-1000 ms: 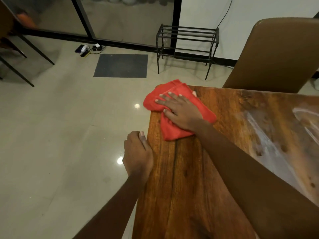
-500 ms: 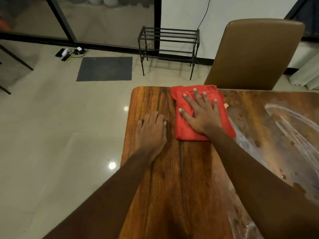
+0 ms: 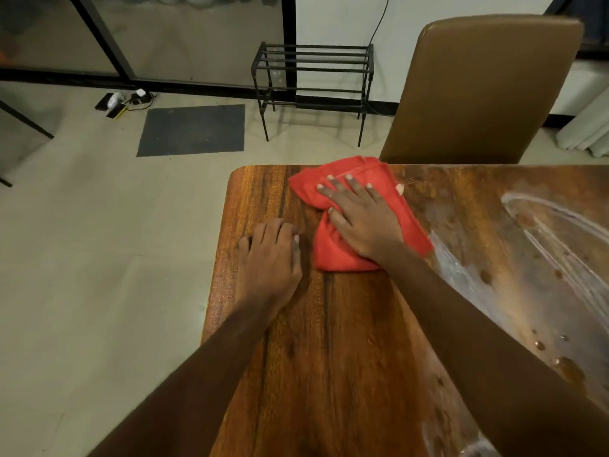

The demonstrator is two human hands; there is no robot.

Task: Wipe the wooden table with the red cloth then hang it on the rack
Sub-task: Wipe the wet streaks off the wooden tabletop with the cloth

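A folded red cloth (image 3: pixel 336 255) lies near the far left corner of the wooden table (image 3: pixel 346 351). My right hand (image 3: pixel 362 219) presses flat on top of it, fingers spread and straight. Just left of the cloth, my left hand (image 3: pixel 270 258) rests palm down on the bare wood, fingers loosely bent. Wet streaks and droplets cover the table's right part (image 3: pixel 543 252). A black metal rack (image 3: pixel 313 77) stands on the floor by the wall, beyond the table's far edge.
A brown padded chair (image 3: pixel 484 90) is pushed against the table's far edge. On the tiled floor lie a dark mat (image 3: pixel 192 130) and phones with a charger (image 3: pixel 123 102). A black-framed glass partition (image 3: pixel 141 34) runs along the back.
The cloth and my right hand have slid from the table's left corner edge to the right along the far edge. My left hand moved from the table's side edge onto the tabletop.
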